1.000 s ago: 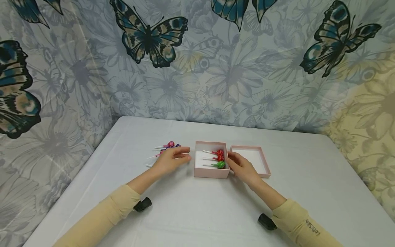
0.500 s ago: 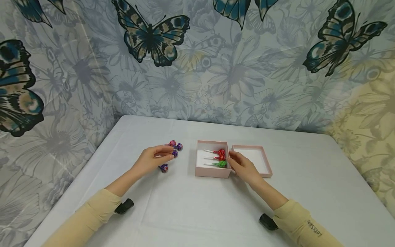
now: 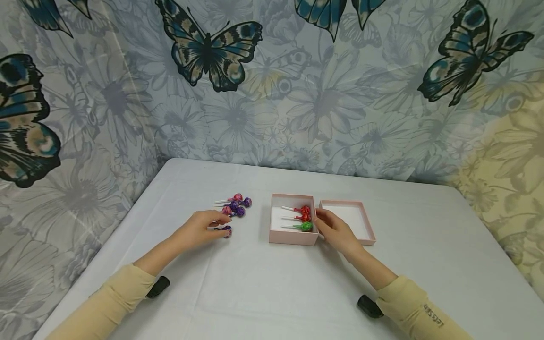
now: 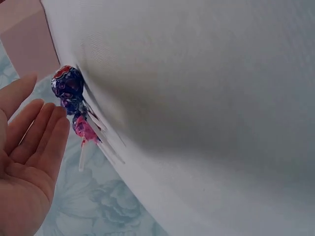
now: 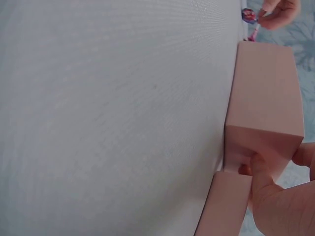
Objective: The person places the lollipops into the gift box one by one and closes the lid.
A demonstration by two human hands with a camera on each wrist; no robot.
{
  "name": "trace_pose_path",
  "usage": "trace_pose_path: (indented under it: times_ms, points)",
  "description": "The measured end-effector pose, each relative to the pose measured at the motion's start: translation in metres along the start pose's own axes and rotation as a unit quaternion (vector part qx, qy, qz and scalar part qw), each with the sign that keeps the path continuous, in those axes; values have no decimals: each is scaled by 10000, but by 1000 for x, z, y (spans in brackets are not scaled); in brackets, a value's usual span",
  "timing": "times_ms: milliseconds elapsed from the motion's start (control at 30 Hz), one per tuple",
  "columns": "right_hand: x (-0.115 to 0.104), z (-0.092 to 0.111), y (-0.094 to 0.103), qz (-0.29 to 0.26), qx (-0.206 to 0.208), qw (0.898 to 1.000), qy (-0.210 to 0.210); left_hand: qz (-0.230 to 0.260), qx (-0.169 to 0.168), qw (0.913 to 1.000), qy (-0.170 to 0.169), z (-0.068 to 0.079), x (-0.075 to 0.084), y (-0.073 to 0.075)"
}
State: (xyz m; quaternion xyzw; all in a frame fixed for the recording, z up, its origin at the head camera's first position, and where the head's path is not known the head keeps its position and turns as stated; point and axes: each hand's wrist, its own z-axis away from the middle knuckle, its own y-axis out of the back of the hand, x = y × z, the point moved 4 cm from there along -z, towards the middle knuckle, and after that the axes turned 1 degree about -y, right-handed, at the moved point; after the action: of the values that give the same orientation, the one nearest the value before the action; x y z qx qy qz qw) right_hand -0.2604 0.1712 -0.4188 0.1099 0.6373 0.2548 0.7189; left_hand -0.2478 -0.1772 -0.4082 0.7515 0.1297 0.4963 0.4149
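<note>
Purple-wrapped lollipop (image 3: 228, 231) lies on the table (image 3: 255, 293), left of the box & on the near side of the other lollipops (image 3: 234, 206). L hand (image 3: 199, 230) is right at it: thumb & fingers parted, nothing held; contact w/ the stick, can't tell. Main risk: the round head prob. rolls or swivels off if a finger nudges one side first; the thin stick could be missed too. Loose pile is just beyond the fingertips, so a wide sweep could scatter it.

R hand (image 3: 337, 231) grips the pink box (image 3: 292, 237) by its right wall, thumb at the rim, fingers bent outside. Too hard a push there could slide or tip it, prob. shifting the red lollipops (image 3: 305, 210) & green lollipop (image 3: 305, 226) inside, heads right, sticks left. Box lid (image 3: 369, 224) lies just right of the box, near-left corner behind R hand; a careless wrist could knock it.
</note>
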Motion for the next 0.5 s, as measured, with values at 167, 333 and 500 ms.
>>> trace_pose_path:
  times_ms: [167, 333, 500]
  points:
    - [2, -1, -1, -29, -1, 10000, -18, -949, -272, 9942, -422, -3, 3, -4]
    - [5, -2, -1, 22, 30, 10000, -80, -1245, -334, 9903, -510, -4, 3, -7]
    - [6, -4, -1, 52, 60, 9999, -104, -1415, -427, 9880, -455, -5, 3, -9]
